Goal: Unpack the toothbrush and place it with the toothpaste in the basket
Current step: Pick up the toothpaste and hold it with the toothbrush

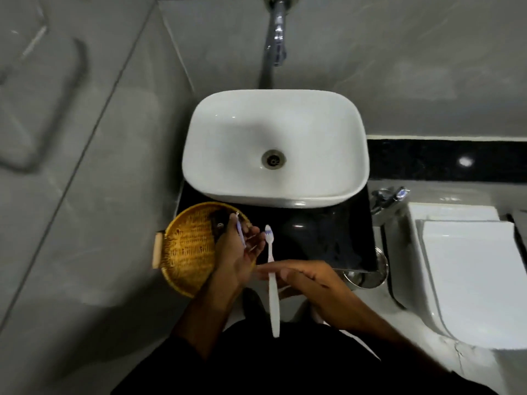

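Observation:
A white toothbrush [273,297] with blue and white bristles points away from me, its head above the black counter. My right hand [310,280] pinches it at mid-handle, fingers stretched left. My left hand [242,252] hovers over the right rim of the woven yellow basket [182,252] and holds a thin clear wrapper [240,230] with a blue and white strip. The basket sits at the counter's left front corner. A dark object [219,220] lies inside it, too dim to identify.
A white basin [336,132] stands on the black counter [328,232] under a chrome tap [278,32]. To the right are a toilet with its lid closed [470,280] and a chrome valve [387,196]. A steel container [370,276] sits below the counter's edge. A grey tiled wall is on the left.

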Tool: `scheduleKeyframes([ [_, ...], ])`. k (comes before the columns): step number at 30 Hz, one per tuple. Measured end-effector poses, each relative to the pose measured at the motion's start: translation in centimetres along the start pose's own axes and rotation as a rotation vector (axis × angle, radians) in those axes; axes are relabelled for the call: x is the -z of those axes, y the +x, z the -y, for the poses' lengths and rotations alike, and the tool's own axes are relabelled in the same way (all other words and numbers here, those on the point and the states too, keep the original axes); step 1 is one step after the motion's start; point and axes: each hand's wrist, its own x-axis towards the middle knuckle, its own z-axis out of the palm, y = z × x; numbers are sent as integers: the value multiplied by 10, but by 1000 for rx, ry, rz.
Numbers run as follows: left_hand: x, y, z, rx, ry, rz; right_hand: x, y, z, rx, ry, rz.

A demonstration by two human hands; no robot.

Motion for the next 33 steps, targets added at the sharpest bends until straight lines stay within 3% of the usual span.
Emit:
scheduleKeyframes([
  [4, 54, 7, -6, -177, 153, -19, -23, 32, -10, -64, -202, -24],
  [12, 114, 27, -22, -313, 509, -69, -71, 105, -41, -396, -43, -79],
  [18, 137, 54, -37, -446, 777, -197, -108, 152, -54, -334, -126, -129],
  [22, 141, 64, -43, -432, 702, -326, -127, 171, -65, -311, -294, -219],
  [26, 145, 69, -39, -377, 582, -355, -136, 178, -74, -322, -429, -245],
  [30, 135, 66, -28, -352, 377, -385, -140, 183, -76, -317, -516, -284],
  [33, 125, 62, -20, -234, 178, -423, -141, 183, -78, -250, -551, -313],
])
